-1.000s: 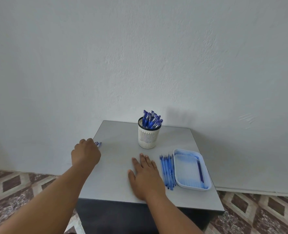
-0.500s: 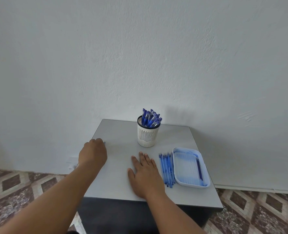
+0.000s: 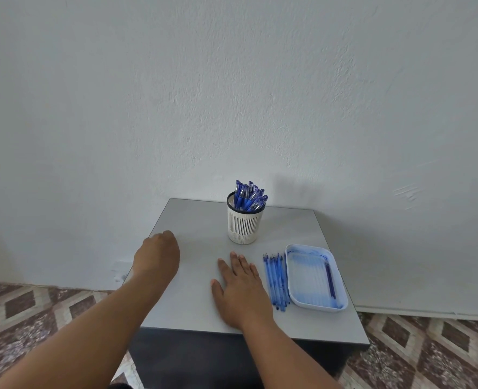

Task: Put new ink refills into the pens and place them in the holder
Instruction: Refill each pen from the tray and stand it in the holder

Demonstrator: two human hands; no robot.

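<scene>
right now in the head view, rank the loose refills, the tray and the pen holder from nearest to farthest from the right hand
From the right hand, flat on the table:
1. Loose refills, on the table just to its right.
2. Tray, right of the refills.
3. Pen holder, ahead of the fingertips toward the wall.

Both my arms are bare from the bottom edge of the view up to the fingers; no sleeve is seen on them. My left hand (image 3: 157, 255) has no ring, no watch and no bracelet, and I see it only from the back, so the fingers are mostly hidden. My right hand (image 3: 239, 289) also wears nothing: no glove, no ring, no band on the wrist. Its nails are short and plain, without any polish. The forearms are smooth, without marks, tattoos or plasters that I can see. Nothing else of my body or my clothes comes into the view.
</scene>
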